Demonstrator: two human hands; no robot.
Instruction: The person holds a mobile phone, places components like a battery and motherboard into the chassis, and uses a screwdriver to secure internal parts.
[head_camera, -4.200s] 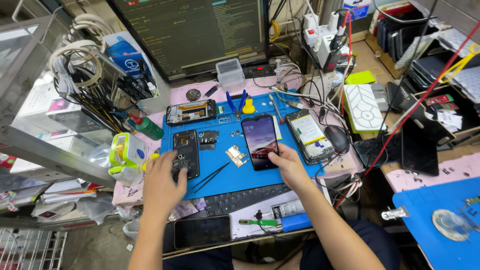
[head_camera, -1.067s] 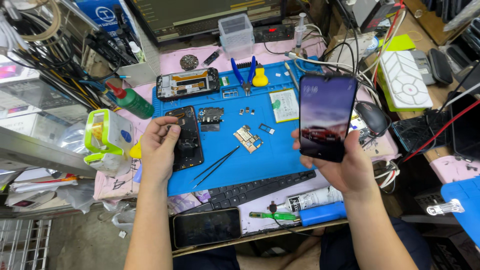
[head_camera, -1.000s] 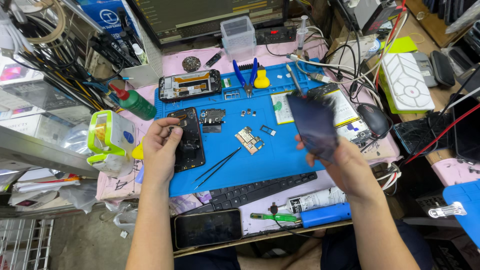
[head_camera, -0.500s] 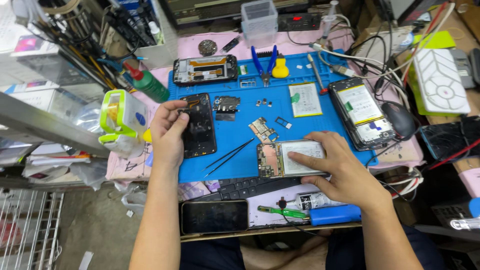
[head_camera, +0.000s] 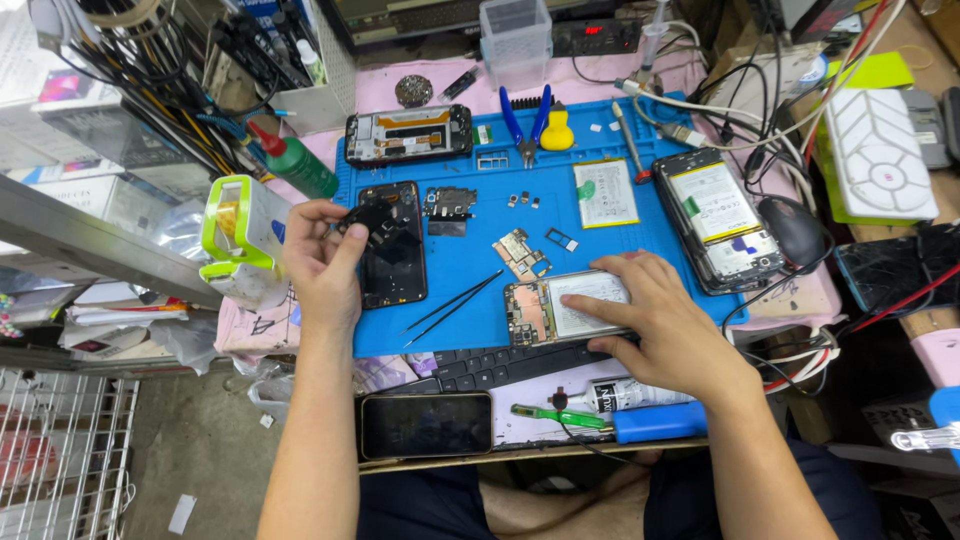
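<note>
The right hand (head_camera: 665, 325) lies flat on an opened phone with its silver battery and gold circuit board showing (head_camera: 565, 307), on the near part of the blue rubber work mat (head_camera: 600, 240) on the counter. Its fingers are spread loose and press down on the phone, not gripping. The phone's long side runs left to right, and it sits under and just left of those fingers. The left hand (head_camera: 320, 262) is farther left, its fingers pinched on a small black part (head_camera: 368, 218) above a dark phone frame (head_camera: 392, 245). Two thin black tweezers (head_camera: 452, 302) lie between the hands. Far right rests another open phone with a white and yellow label (head_camera: 718, 218). A loose battery with a green sticker (head_camera: 605, 192) lies just beside it.
</note>
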